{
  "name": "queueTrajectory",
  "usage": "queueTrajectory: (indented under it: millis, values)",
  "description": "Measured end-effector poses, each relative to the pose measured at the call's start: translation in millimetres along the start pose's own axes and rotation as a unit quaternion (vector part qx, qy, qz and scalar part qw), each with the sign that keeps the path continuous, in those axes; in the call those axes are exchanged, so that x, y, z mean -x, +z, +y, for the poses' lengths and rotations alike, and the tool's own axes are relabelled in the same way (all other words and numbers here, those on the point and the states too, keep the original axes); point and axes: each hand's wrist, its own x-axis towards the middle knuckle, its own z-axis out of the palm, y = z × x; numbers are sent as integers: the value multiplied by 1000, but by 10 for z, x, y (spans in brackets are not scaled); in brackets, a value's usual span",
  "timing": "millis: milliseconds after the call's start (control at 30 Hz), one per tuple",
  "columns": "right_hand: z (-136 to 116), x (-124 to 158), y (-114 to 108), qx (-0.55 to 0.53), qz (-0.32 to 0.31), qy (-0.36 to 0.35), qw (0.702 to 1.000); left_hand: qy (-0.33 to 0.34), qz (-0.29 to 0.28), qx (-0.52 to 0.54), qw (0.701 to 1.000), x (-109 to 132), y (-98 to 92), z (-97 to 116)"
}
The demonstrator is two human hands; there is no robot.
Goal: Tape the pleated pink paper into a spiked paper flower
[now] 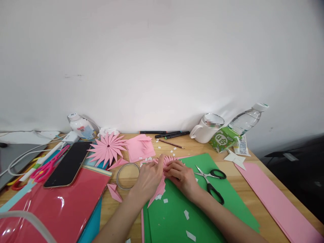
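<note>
My left hand (151, 176) and my right hand (182, 176) meet over a pleated pink paper piece (161, 189), their fingers closed on it from both sides. Much of the folded paper is hidden under my fingers. It lies over a stack of green paper (177, 216) strewn with small white scraps. To the right, black-handled scissors (208, 175) rest with their blades spread. A finished-looking pink paper star wheel (108, 146) with many points sits at the left, and small folded pink pieces (114, 192) lie near a roll of clear tape (128, 176).
A phone (68, 164), pink scissors (50, 166) and a red folder (58, 202) cover the left. Several pens (164, 133), a white mug (206, 128), a green box (222, 139) and a water bottle (245, 119) stand or lie along the wall. Pink strips (275, 202) lie right.
</note>
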Motion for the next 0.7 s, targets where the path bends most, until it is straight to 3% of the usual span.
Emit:
queueTrajectory:
  millis: [367, 700]
  values:
    - [-12, 3, -8, 5, -4, 10, 1000, -65, 70, 51, 994, -1, 173, -12]
    - [2, 11, -5, 0, -8, 11, 1000, -82, 20, 25, 996, -4, 54, 48]
